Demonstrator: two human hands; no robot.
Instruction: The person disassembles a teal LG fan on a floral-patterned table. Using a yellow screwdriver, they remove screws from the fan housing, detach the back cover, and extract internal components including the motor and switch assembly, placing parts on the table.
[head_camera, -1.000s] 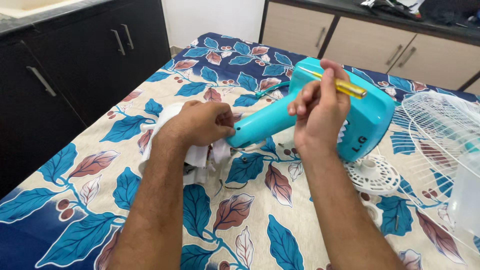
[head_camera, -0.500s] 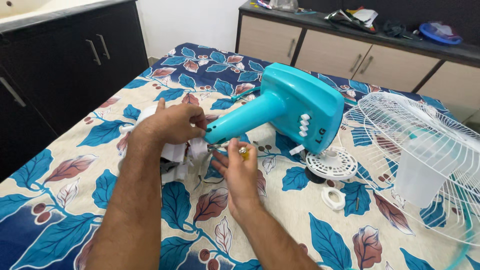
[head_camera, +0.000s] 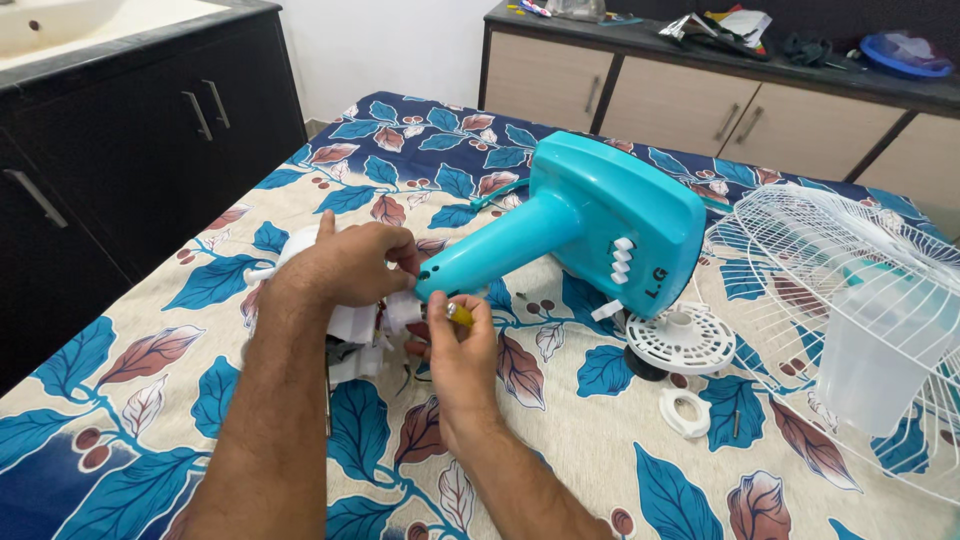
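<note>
While the turquoise fan stand lies on its side across the leaf-print cloth, its round neck runs down to the person's fingers and its broad, flat base rises beyond them. The left hand is curled over the neck's lower end, fingertips pinching at the white motor housing that sits under and behind the palm, with loose wires trailing just below the knuckles. The right hand is closed around a yellow-handled screwdriver, thumb and forefinger gripping the handle, the tip aimed up at the underside of the neck right beside the left fingertips. I would judge the stand to be hard moulded plastic: stiff, smooth and a little slippery, light in the neck but weightier at the base, so it is likely to roll or pivot unless the neck is held firmly close to the joint, as the left hand does. The motor housing looks open and more delicate, with thin wires that could snag, so its solid shell seems the safer place to grip. Well away from the right hand's knuckles lie a white slotted disc, a small white ring and the white wire fan guard.
</note>
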